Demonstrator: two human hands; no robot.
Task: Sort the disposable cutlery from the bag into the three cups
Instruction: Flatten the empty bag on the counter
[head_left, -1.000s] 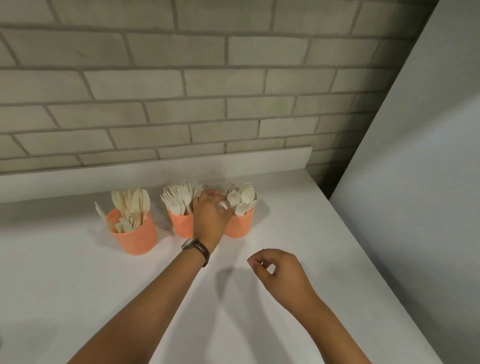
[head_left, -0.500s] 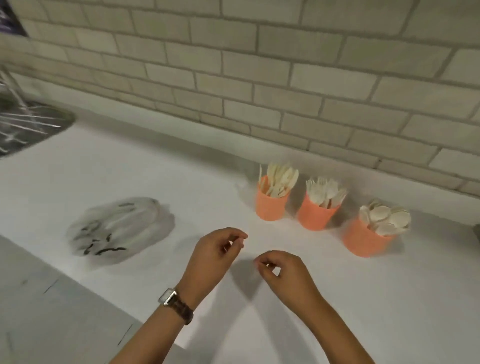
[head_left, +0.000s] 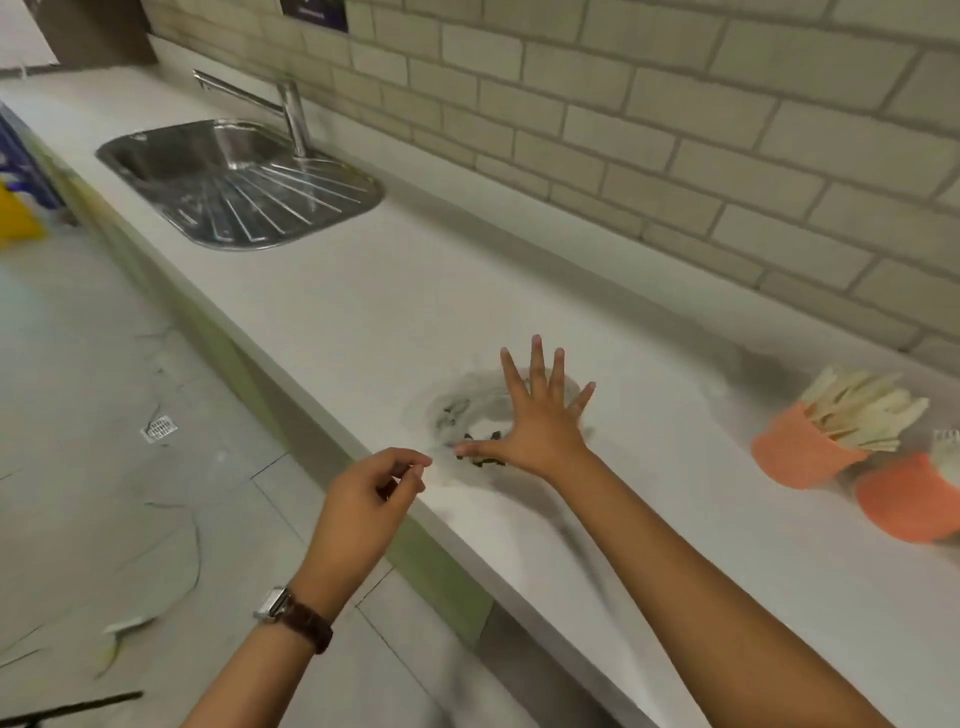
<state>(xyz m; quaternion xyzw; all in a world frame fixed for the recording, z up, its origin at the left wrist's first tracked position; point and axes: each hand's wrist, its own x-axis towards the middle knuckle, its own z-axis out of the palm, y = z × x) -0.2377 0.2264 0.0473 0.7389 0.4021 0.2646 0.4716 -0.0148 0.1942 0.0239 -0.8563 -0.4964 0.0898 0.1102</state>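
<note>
- A long white worktop (head_left: 519, 291) runs along a wall of beige bricks (head_left: 675, 130). On the left, below its front edge, the grey tiled floor (head_left: 104, 415) is seen.
- At the far end a steel sink (head_left: 156, 156) with a ribbed draining part is set into the worktop, and a steel tap (head_left: 291, 111) stands behind it.
- A crumpled clear plastic bag (head_left: 457, 405) with black print lies on the worktop near the front edge, well apart from the sink.
- The right hand (head_left: 540, 431) is over the bag, palm down. Its grip is spread wide, with all fingers straight and apart and the thumb pointing left along the black print. I cannot tell if the palm touches the bag.
- The left hand (head_left: 363, 499) is in the air at the front edge of the worktop, near the bag. Its grip is curled, with the forefinger tip close to the thumb, and nothing is visible between them. A wristwatch with a brown strap (head_left: 291, 616) is on this wrist.
- On the right, well apart from the bag, an orange plastic cup (head_left: 800, 457) stands on the worktop, full of pale flat cutlery (head_left: 862, 410). It is too blurred to tell which kind.
- Just beside it, nearer to the camera, a second orange cup (head_left: 909, 504) is cut by the right border. Some white cutlery (head_left: 948, 441) shows above it.
</note>
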